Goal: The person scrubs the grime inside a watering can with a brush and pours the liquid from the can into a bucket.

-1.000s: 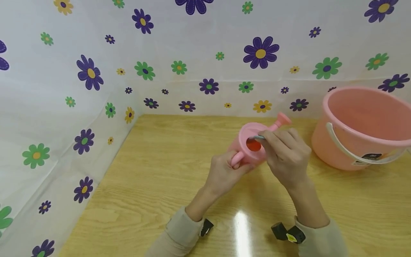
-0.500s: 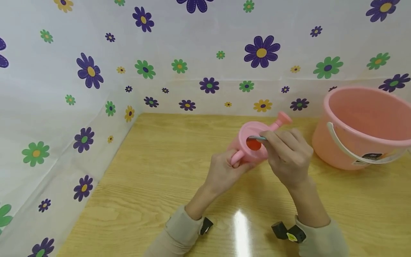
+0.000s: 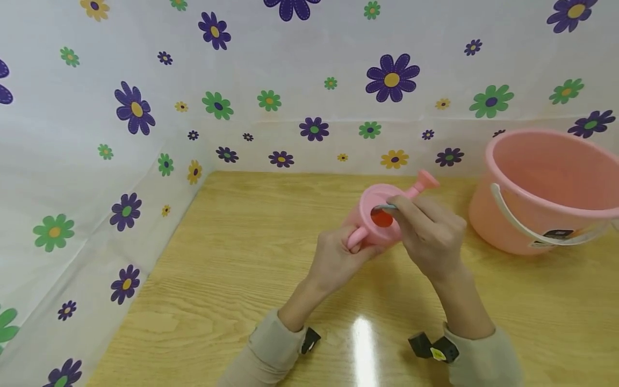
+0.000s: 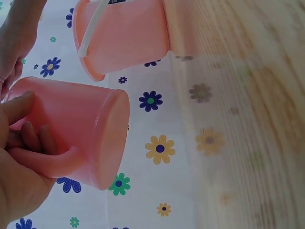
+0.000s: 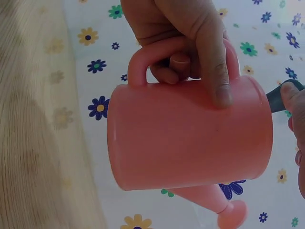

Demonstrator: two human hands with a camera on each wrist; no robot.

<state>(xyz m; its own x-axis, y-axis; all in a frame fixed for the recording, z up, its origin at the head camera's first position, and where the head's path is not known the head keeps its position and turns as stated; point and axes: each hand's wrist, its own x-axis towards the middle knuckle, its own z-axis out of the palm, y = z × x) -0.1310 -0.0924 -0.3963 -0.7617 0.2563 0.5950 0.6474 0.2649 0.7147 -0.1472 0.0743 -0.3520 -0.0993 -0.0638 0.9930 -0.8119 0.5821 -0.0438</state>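
Note:
A pink watering can (image 3: 383, 192) is held above the table, its spout and rose pointing to the far right. My left hand (image 3: 338, 259) grips it by the loop handle, with the thumb pressed along the body (image 5: 190, 138). My right hand (image 3: 432, 236) pinches a slim dark teal handle (image 3: 387, 206) whose other end goes into the round opening on top. In the right wrist view this teal handle (image 5: 277, 99) sticks out at the can's mouth. I cannot tell what tool it belongs to, as its far end is hidden inside. Orange-red shows within the opening.
A large pink bucket (image 3: 522, 215) with a white bail handle (image 3: 524, 231) stands at the right, just beyond the right hand. A white sheet with printed flowers (image 3: 290, 54) rises behind and left of the wooden table (image 3: 217, 269).
The right hand makes small movements at the can's mouth, shifting the teal handle slightly. The left hand and the watering can stay nearly still.

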